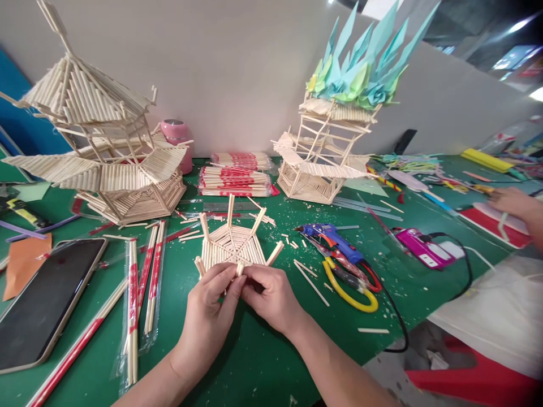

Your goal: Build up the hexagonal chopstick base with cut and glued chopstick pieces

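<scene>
In front of me on the green table lies a hexagonal base made of wooden sticks (233, 242), with short upright posts at its corners. My left hand (214, 302) is closed at the base's near corner, thumb and fingers pinching a short stick post (240, 268). Right beside it my right hand (269, 294) is closed too, its fingertips pressed against the same near corner. The fingers hide the lower part of the post, so I cannot see how it meets the base.
Two stick pagodas (123, 169) (326, 152) stand behind. Wrapped chopsticks (237, 181) lie between them; more packs (133, 305) and a phone (51, 299) lie left. A blue glue gun (333, 237) and yellow-handled scissors (352, 294) lie right. Another person's hand (511, 203) is far right.
</scene>
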### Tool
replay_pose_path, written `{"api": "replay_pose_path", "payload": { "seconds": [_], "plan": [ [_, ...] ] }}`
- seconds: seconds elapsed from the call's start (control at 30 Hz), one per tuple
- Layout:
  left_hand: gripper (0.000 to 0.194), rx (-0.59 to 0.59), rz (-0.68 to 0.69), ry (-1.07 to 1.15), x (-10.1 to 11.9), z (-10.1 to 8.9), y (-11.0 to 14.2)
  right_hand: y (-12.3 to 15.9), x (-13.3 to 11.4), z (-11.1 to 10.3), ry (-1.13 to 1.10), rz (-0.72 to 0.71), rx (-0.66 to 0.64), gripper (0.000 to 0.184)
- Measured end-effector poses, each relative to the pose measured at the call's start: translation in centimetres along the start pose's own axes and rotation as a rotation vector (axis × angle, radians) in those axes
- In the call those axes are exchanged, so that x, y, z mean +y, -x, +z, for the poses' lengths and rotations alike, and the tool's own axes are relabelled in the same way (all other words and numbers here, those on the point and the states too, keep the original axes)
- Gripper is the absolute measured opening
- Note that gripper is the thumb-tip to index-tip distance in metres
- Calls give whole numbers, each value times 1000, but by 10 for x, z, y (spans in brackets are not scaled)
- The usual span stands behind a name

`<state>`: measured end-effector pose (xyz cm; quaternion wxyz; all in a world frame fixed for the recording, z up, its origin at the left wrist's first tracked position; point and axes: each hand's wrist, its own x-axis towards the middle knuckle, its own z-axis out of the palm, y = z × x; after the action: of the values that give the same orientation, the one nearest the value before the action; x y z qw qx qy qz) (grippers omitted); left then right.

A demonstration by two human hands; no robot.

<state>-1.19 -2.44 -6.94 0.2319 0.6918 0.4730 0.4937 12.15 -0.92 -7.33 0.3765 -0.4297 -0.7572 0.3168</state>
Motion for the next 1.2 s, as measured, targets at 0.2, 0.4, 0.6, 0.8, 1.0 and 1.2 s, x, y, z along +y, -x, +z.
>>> {"api": "replay_pose_path", "payload": {
  "seconds": [0.2,0.4,0.6,0.8,1.0,1.2],
  "plan": [
    [8,-17,-24,9,-3,-1,-1,-1,0,0,-8,-17,-4,14],
    [9,-43,-52,21,-3,-3,-2,-1,0,-1,-17,-20,-11,13],
    [10,-38,-57,25,-3,-4,-2,-1,-2,-2,-20,-20,-17,15],
    [9,-47,-59,23,-4,-3,-2,-1,-1,-2,-25,-19,-17,15],
    [10,-44,-57,12,-1,-4,-4,0,-1,-3,-37,-23,-17,13],
    [10,-35,-51,3,0,-4,-4,-1,-2,-3,-35,-20,-18,14]
  ]
}}
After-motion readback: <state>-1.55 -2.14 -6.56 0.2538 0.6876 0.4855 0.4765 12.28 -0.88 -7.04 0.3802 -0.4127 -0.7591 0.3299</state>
